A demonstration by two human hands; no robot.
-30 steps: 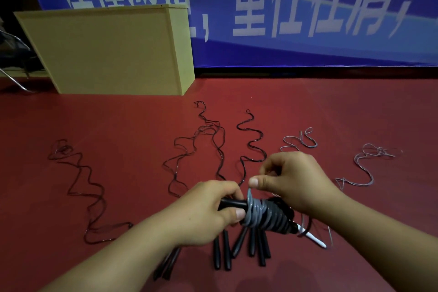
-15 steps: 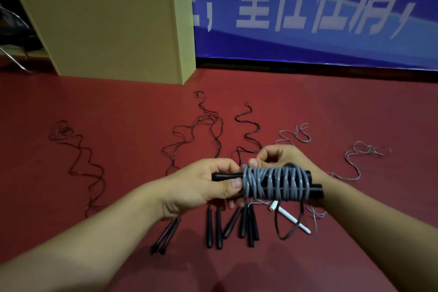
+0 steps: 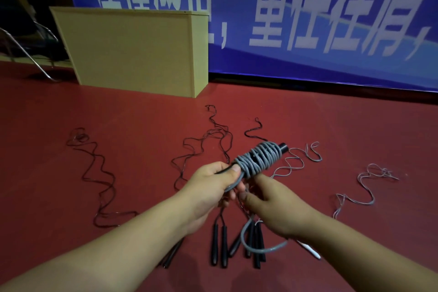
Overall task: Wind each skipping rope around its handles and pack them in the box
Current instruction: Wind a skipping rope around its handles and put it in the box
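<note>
My left hand [image 3: 211, 185] grips the near end of a pair of black handles wound with grey skipping rope [image 3: 259, 160]; the bundle tilts up and away to the right. Below it, my right hand [image 3: 272, 204] pinches the loose grey rope tail [image 3: 260, 248], which curls down under the wrist. Several other ropes lie stretched out on the red floor: dark ones [image 3: 203, 147] at left and centre, grey ones [image 3: 365, 187] at right. Their black handles [image 3: 219, 246] lie side by side just under my hands. A tan box [image 3: 132, 52] stands at the back left.
A blue banner [image 3: 308, 19] with white characters covers the back wall. A metal chair frame [image 3: 26, 52] stands left of the box. A white pen-like object [image 3: 310, 250] lies by the handles. Red floor [image 3: 308, 125] stretches between the ropes and the banner.
The wound bundle has swung from level to tilted up and away. My right hand left the bundle's far end and dropped below it, now holding the loose rope tail.
</note>
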